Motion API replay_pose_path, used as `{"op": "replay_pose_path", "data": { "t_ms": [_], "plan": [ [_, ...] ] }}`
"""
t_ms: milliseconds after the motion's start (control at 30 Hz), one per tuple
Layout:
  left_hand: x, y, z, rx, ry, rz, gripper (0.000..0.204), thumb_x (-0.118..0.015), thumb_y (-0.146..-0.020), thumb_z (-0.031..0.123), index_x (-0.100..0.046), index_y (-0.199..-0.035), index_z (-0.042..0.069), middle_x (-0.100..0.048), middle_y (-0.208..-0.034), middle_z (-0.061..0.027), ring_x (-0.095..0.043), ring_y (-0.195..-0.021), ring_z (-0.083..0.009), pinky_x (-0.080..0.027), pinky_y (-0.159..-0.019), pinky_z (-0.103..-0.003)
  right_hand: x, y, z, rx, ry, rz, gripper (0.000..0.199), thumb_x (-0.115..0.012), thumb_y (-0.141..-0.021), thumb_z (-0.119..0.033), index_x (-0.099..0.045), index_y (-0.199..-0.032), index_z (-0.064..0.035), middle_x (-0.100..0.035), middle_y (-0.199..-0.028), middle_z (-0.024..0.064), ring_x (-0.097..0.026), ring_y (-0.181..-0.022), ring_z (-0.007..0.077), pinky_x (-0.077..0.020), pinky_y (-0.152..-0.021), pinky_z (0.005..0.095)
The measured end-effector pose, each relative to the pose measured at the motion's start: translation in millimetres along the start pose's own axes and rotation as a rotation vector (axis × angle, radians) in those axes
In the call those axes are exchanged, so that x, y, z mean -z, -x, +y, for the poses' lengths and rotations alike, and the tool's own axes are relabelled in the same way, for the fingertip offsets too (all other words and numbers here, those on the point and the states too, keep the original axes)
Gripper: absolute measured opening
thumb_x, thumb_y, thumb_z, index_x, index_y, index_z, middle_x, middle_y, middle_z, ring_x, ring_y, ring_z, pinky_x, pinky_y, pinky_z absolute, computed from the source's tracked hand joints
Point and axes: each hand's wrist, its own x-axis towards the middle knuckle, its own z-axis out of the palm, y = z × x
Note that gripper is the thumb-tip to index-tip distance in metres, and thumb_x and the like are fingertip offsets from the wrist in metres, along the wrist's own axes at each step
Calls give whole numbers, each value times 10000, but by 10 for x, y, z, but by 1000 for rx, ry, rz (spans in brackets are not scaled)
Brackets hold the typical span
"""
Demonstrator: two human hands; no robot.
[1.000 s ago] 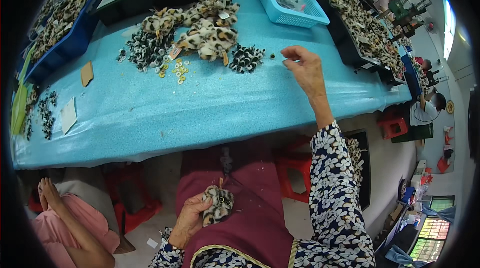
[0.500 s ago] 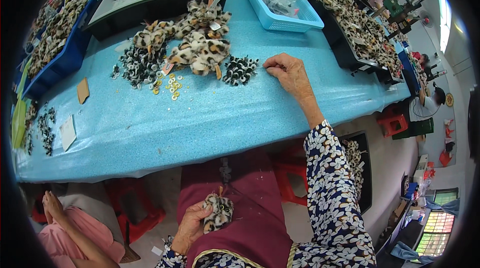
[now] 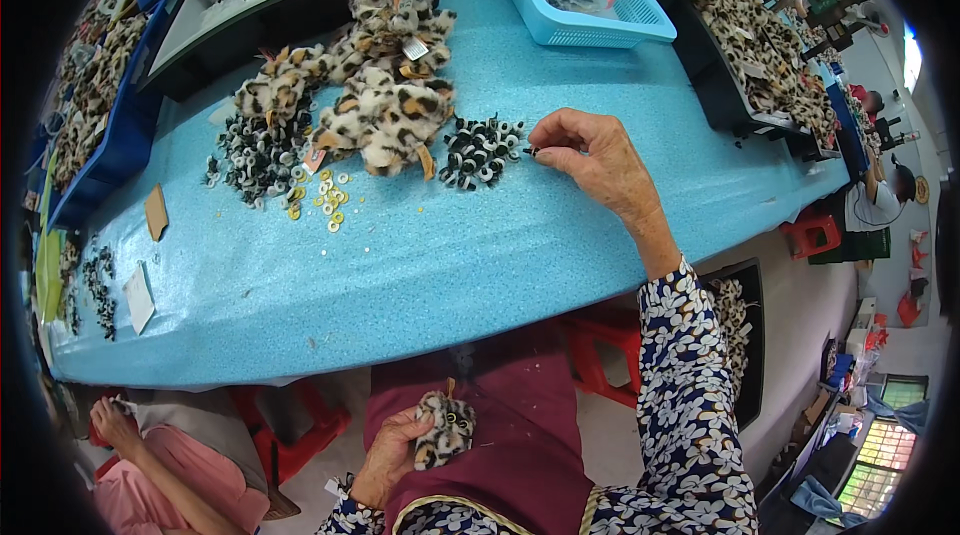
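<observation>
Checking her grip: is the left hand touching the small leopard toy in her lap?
Touching. The head view shows the left hand with fingers wrapped around the leopard toy.

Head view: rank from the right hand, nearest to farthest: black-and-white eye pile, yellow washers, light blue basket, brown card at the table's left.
From the right hand:
1. Black-and-white eye pile, just left of the fingertips.
2. Light blue basket, up the table behind the hand.
3. Yellow washers, farther left, past the leopard-print plush pieces.
4. Brown card, near the table's left end.
</observation>
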Motion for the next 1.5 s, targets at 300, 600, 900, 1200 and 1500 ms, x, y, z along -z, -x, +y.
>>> {"op": "replay_pose_path", "data": {
  "t_ms": [300, 600, 900, 1200, 1500],
  "plan": [
    [21, 8, 8, -3, 22, 55, 322, -557, -867, 84, -524, -1143, -79, -631, -1038, -160, -650, -885, -244, -538, -808, -365, -37, -99, -92, -55, 122, -106, 114, -671, -748, -58, -681, -852, -11, -682, -801, 93, -646, -733, 162, -512, -718, 272],
    [88, -34, -3, -4, 26, -6, 344, -569, -867, 118, -522, -1155, -64, -629, -1035, -155, -650, -877, -239, -546, -786, -368, 4, -248, -73, -57, 70, -215, 103, -700, -727, -93, -713, -820, -52, -689, -765, 76, -631, -686, 147, -499, -686, 263],
    [134, -59, -18, -13, 23, -26, 344, -564, -871, 115, -514, -1169, -49, -628, -1038, -149, -649, -877, -233, -547, -782, -361, 76, -417, -164, 73, 175, -394, 147, -705, -706, -84, -716, -850, -58, -696, -809, 44, -641, -760, 155, -501, -729, 288],
    [153, -67, -26, -9, 42, -55, 333, -553, -877, 106, -516, -1171, -45, -632, -1031, -141, -650, -878, -227, -547, -785, -352, 114, -455, -222, 170, 318, -523, 167, -683, -729, -66, -708, -895, -62, -696, -861, 84, -660, -801, 202, -512, -761, 335],
    [133, -66, -14, -10, 63, -55, 316, -554, -878, 118, -534, -1134, -66, -637, -1023, -152, -651, -881, -232, -541, -799, -352, 55, -462, -222, 239, 379, -526, 127, -692, -720, -85, -685, -840, -44, -667, -813, 76, -629, -776, 225, -492, -757, 345]
  ]
}}
